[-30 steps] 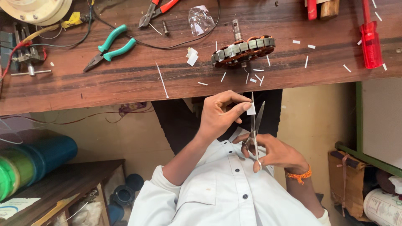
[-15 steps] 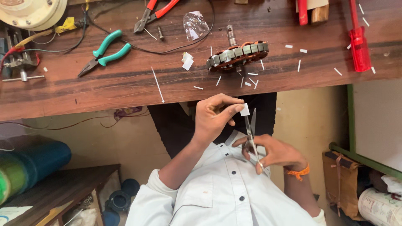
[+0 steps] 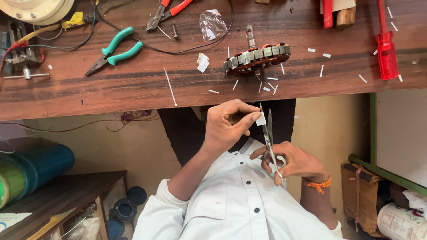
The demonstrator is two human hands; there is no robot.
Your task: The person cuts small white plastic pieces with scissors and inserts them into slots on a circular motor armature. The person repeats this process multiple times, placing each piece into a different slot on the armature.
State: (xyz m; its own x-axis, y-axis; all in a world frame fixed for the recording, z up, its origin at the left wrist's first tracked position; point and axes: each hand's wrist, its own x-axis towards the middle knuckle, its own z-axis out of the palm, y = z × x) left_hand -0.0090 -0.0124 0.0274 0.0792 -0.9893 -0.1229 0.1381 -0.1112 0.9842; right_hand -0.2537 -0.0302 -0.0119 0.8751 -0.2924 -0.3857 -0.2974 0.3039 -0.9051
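Observation:
My left hand (image 3: 227, 126) pinches a small white paper piece (image 3: 261, 118) between thumb and fingers, just below the bench edge. My right hand (image 3: 297, 162) has its fingers in the loops of steel scissors (image 3: 268, 132). The blades point up toward the bench and sit against the paper's right edge. Both hands are held in front of my white shirt. On the wooden bench (image 3: 66, 91) just above the hands lies a motor stator (image 3: 257, 58) with copper windings, with several small white paper strips (image 3: 270, 84) scattered around it.
Green-handled pliers (image 3: 114, 50) lie at the bench's left, red-handled cutters (image 3: 169, 10) at the top, and a red screwdriver (image 3: 386, 50) at the right. A black wire loops across the top. A blue-green roll (image 3: 31, 166) and a low wooden shelf are at lower left.
The hands stay close together with paper and scissors. The view has drifted slightly, so the bench sits a little higher in the frame.

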